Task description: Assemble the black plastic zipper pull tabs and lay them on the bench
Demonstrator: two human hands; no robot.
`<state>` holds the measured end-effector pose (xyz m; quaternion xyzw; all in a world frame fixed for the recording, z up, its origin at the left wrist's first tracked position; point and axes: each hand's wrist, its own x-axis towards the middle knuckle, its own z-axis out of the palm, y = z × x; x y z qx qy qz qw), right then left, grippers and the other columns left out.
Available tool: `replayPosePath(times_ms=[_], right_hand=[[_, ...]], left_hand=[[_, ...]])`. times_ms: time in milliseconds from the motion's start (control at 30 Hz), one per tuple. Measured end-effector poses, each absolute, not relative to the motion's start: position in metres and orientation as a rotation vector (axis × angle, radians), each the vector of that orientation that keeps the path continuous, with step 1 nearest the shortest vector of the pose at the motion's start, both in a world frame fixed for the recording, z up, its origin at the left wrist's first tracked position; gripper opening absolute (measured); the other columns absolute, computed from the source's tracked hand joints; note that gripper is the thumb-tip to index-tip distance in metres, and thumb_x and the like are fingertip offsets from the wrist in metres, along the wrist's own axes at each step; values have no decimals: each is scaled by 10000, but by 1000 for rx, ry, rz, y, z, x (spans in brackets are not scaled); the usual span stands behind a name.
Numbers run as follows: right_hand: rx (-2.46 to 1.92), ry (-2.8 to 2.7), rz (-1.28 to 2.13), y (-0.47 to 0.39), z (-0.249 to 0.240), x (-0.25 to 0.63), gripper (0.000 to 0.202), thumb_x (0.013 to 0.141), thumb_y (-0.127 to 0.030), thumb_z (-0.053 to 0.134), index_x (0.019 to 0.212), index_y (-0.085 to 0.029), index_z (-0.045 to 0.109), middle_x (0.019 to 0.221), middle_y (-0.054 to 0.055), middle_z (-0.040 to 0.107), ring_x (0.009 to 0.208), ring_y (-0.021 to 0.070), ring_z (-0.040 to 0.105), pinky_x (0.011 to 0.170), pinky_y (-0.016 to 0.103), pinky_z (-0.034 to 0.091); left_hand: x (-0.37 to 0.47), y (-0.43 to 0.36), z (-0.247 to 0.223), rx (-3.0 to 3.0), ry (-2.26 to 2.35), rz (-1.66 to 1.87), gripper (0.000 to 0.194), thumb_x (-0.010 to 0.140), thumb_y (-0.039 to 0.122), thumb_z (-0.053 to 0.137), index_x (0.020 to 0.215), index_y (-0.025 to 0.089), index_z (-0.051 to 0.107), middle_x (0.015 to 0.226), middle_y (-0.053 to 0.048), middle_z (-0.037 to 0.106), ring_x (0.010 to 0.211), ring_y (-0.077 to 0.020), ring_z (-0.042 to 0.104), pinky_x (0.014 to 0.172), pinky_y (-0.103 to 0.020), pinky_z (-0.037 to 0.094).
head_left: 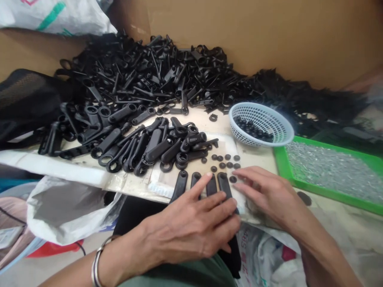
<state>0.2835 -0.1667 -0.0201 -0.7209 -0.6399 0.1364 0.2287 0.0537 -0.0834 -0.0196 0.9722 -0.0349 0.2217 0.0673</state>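
Several black plastic crank-shaped arms point(180, 184) lie in a row at the table's front edge, pointing away from me. My left hand point(197, 223) lies across them with fingers stretched out, its index fingertip beside the upper end of one arm. Small round black caps point(229, 164) are scattered just beyond the row. To the right, my right hand point(266, 191) has its thumb and index finger slightly apart at one cap point(233, 179), which rests on the table near the fingertips. I cannot tell whether they touch it.
A loose heap of black arms point(155, 145) covers the table's left, with a larger pile of black parts point(167, 71) behind. A pale blue basket point(281, 129) holds more black caps. Small metal pieces fill a green tray point(281, 163). White bags point(68, 207) hang below the edge.
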Motion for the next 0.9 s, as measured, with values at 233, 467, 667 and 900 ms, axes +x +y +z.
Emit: replayPosePath(times_ms=[233, 467, 667, 900], right_hand=[[-1953, -1539, 470, -166, -23, 278, 181, 851, -309, 641, 970, -222, 746, 987, 66, 742, 850, 234, 697, 827, 386, 546], [-1671, -738, 1146, -183, -21, 282, 345, 760, -410, 803, 1044, -216, 778, 774, 55, 750, 558, 118, 625, 574, 240, 535], [-1540, -599, 1245, -186, -21, 282, 299, 730, -373, 844, 970, -200, 799, 791, 74, 753, 564, 104, 636, 546, 200, 532], [-1878, -982, 721, -181, -15, 270, 263, 728, -374, 794, 935, -212, 790, 794, 53, 766, 593, 171, 671, 539, 268, 575]], left_hand=[[73, -91, -26, 3069, -90, 651, 199, 983, 210, 480, 1059, 104, 631, 1128, -136, 687, 1170, -277, 625, 1223, -583, 247], [72, -92, -27, 3120, -212, 749, 196, 944, 153, 508, 1054, 64, 643, 1060, -152, 716, 1057, -283, 681, 1165, -472, 380], [72, -93, -24, 3059, -280, 754, 209, 948, 134, 505, 1086, 50, 637, 1084, -153, 711, 1078, -261, 672, 1149, -418, 402], [72, -92, -25, 3075, -230, 648, 172, 977, 133, 454, 1033, 107, 615, 1066, -141, 706, 1033, -202, 676, 1111, -390, 444]])
